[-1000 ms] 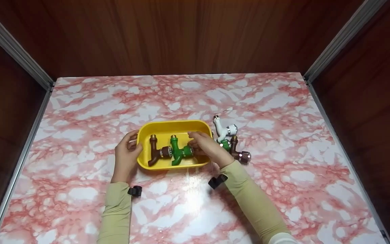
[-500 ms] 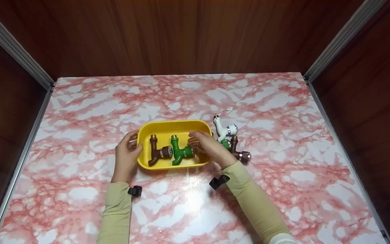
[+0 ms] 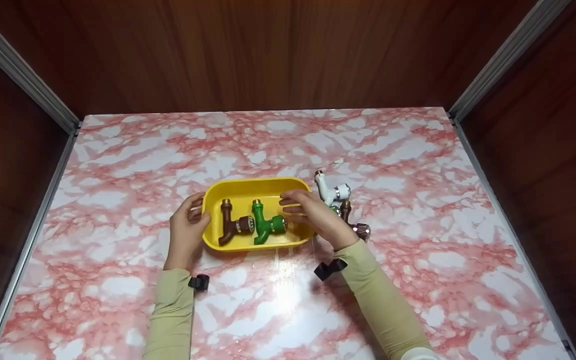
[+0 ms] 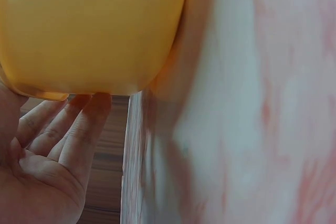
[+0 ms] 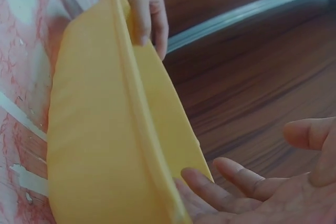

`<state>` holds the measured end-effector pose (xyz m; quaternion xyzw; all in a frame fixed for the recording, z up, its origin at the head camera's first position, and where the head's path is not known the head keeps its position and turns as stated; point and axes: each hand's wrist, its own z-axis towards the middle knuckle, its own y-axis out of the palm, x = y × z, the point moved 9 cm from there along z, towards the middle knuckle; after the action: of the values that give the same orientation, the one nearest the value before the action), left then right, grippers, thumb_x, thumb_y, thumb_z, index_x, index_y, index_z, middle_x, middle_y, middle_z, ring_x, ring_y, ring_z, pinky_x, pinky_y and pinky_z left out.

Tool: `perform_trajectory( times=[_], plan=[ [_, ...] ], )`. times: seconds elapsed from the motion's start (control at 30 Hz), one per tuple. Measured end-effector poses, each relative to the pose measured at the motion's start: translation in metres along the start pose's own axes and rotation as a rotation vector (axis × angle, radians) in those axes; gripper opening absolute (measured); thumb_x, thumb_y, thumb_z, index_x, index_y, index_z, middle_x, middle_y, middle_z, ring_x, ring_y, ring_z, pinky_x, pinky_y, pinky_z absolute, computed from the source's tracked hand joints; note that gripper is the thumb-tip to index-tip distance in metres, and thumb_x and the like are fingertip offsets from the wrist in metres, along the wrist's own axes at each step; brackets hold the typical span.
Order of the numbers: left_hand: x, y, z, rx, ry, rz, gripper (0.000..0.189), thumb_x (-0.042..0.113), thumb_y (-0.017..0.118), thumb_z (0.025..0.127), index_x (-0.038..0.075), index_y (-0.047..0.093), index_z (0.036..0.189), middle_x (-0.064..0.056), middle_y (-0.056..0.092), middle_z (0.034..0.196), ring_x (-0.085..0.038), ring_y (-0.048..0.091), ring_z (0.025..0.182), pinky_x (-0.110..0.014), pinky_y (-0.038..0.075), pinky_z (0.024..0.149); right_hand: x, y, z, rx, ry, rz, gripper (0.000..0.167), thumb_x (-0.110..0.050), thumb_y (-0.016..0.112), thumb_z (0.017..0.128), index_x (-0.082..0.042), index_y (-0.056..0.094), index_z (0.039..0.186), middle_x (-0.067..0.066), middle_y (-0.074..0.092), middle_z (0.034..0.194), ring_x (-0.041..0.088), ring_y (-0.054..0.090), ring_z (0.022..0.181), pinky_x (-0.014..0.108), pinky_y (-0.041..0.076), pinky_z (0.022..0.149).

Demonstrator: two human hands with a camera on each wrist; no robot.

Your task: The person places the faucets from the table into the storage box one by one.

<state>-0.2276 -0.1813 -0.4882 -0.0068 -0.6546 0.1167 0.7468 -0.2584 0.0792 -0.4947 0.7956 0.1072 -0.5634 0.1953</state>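
My left hand (image 3: 186, 227) grips the left end of a yellow plastic tub (image 3: 253, 185), thumb at the rim and fingers along the outer wall. In the left wrist view, fingertips (image 4: 97, 106) meet the tub's end. Inside the tub lie a brown faucet (image 3: 228, 225) and a green faucet (image 3: 262, 227), side by side, brass threads pointing away from me. Over the tub's right end, my right hand (image 3: 318, 215) holds nothing; its fingers are extended and spread beside the green faucet's knob. The right wrist view has these fingers (image 5: 199, 182) just at the tub's rim.
Right of the tub, on the pink-and-white marbled table (image 3: 418, 225), lie a white faucet (image 3: 324, 192), another brown faucet (image 3: 346, 217) and a green one (image 3: 336, 210) mostly hidden by my right hand. Dark wood panels (image 3: 268, 55) enclose the table's back and sides.
My right hand has come off the green faucet and shifted slightly right, its fingers spreading; the faucet stays in the tub. The left hand keeps its place on the tub.
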Motion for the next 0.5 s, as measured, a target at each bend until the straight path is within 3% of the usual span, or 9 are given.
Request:
perform_trajectory(
  times=[0.3,0.5],
  plan=[
    [-0.001,0.001,0.000,-0.006,-0.011,-0.007,0.043,-0.010,0.058,0.086,-0.006,0.054,0.129,-0.029,0.056,0.116,-0.042,0.059,0.105,-0.041,0.050,0.090,-0.007,-0.002,-0.007,-0.067,-0.032,0.051,0.041,-0.026,0.042,0.103,0.007,0.048,0.128,0.028,0.049,0.128,0.049,0.042,0.122,0.054,0.034,0.106],
    [-0.001,0.000,0.000,0.004,-0.004,-0.022,0.044,-0.012,0.058,0.085,-0.007,0.054,0.129,-0.030,0.057,0.116,-0.043,0.059,0.105,-0.037,0.050,0.088,-0.010,-0.007,-0.012,-0.068,-0.033,0.044,0.046,-0.027,0.043,0.102,0.009,0.043,0.132,0.030,0.044,0.134,0.038,0.050,0.119,0.053,0.033,0.107]
  ],
)
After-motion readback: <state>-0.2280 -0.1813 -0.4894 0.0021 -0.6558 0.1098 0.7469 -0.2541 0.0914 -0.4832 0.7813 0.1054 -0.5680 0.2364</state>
